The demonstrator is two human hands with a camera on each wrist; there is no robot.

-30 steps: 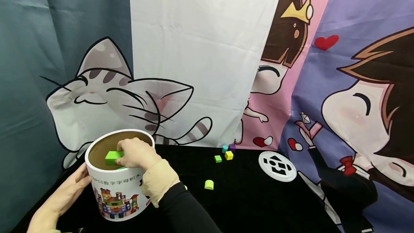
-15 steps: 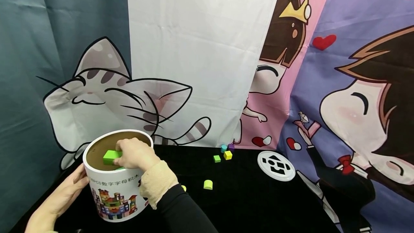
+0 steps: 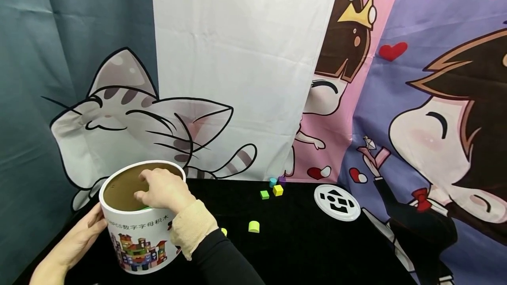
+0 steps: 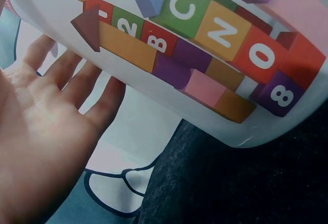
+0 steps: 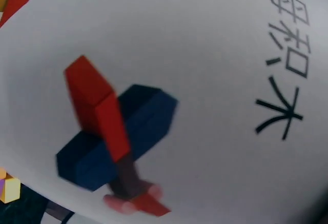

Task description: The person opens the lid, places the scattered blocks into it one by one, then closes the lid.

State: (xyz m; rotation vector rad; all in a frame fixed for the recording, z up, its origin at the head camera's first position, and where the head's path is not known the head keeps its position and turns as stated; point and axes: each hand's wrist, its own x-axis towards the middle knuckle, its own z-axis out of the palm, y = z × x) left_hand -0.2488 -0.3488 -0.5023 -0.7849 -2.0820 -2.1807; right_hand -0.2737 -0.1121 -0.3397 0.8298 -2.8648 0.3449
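Observation:
A white bucket [image 3: 138, 241] printed with toy blocks stands at the left in the head view. My left hand [image 3: 77, 239] rests against its left side. The left wrist view shows that hand [image 4: 46, 126] with fingers extended, fingertips at the printed wall. Over the bucket's mouth is my right hand [image 3: 166, 188], thumb and forefinger spread apart with nothing visible between them. Under it a sliver of a green block [image 3: 145, 208] shows inside; most of the contents are hidden. Only the printed bucket wall [image 5: 215, 80] fills most of the right wrist view, without the hand.
On the black cloth [image 3: 301, 250] lie a green block [image 3: 264, 195], a yellow cube [image 3: 278, 190], a cyan cylinder [image 3: 273, 182], a purple block [image 3: 282, 180] and a yellow-green rounded block [image 3: 254, 227]. A white lid [image 3: 352, 215] with shaped cutouts lies right. Printed curtains [image 3: 237, 56] hang behind.
The green block that my right hand pinched at the bucket's mouth is out of sight; the thumb and forefinger have parted. My left hand stays on the bucket. The head view has shifted slightly.

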